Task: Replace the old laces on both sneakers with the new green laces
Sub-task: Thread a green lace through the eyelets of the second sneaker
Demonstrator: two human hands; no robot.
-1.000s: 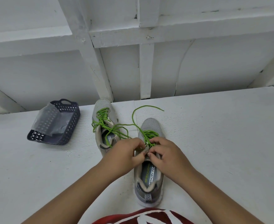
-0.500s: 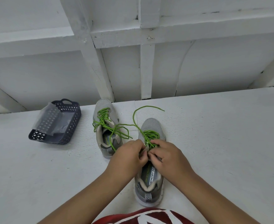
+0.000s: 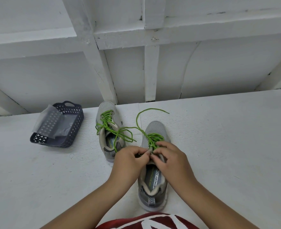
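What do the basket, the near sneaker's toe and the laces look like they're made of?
Basket: likely moulded plastic, dark, matte, with a punched lattice wall. Near sneaker: toe looks like grey woven mesh, finely speckled and dull. Laces: probably round braided cord, bright green, not shiny.

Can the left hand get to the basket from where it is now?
Probably yes: the left hand is busy pinching the lace on the near sneaker, but bare table lies between it and the basket.

Both hands close together, left hand [image 3: 128, 160] and right hand [image 3: 170, 157], fingers curled, fingertips nearly touching.
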